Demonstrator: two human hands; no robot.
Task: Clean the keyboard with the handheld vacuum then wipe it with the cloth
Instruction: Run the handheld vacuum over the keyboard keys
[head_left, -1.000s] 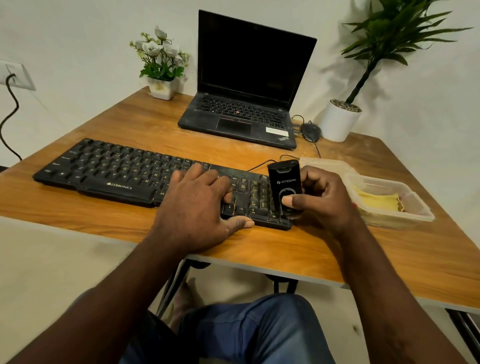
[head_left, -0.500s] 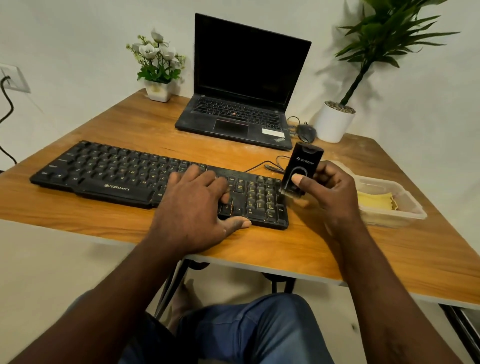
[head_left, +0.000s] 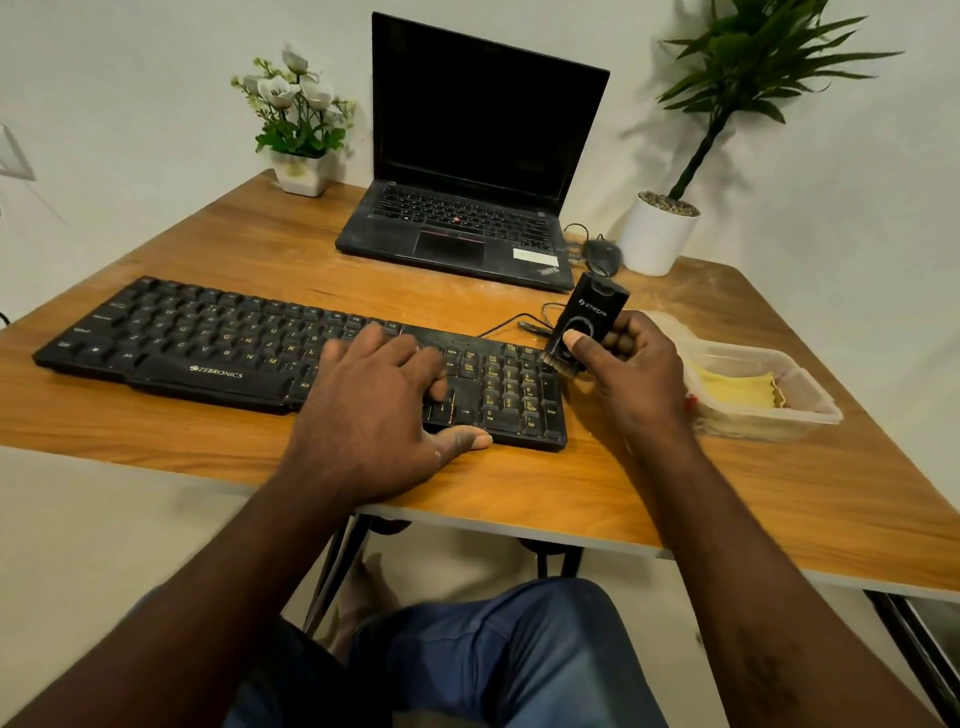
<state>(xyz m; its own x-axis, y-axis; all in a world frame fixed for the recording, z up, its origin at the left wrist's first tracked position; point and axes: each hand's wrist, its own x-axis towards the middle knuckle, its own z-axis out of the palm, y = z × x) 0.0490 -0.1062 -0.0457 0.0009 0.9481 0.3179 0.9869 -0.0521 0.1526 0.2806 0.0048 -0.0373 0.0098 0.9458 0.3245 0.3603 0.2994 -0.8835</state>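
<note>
From the head view: gripped the handheld vacuum (head_left: 592, 322) in the right hand (head_left: 634, 374), thumb over the round button, brush end tilted down at the far right corner of the keyboard (head_left: 218, 343); could not tell whether the bristles touched the keys. Laid the left hand (head_left: 384, 410) flat and relaxed on the keys just left of the number pad, grasping nothing, thumb along the near edge. Judged as the vacuuming step, wiping not yet begun. Best done by keeping the brush low and level, drawing it row by row toward the left, pinning the board with the flat hand against sliding, and shifting that hand off each patch in turn. Worth minding the thin cable (head_left: 509, 325) just beside the nozzle. Left the yellow cloth (head_left: 737, 392) in a clear plastic container (head_left: 810, 410) on the right, near the gripping hand. Worked on a wooden table (head_left: 727, 493) against a pale wall, with an open laptop (head_left: 467, 156), a mouse (head_left: 602, 254), a flower pot (head_left: 301, 130) and a potted plant (head_left: 660, 234) along the far side.
</note>
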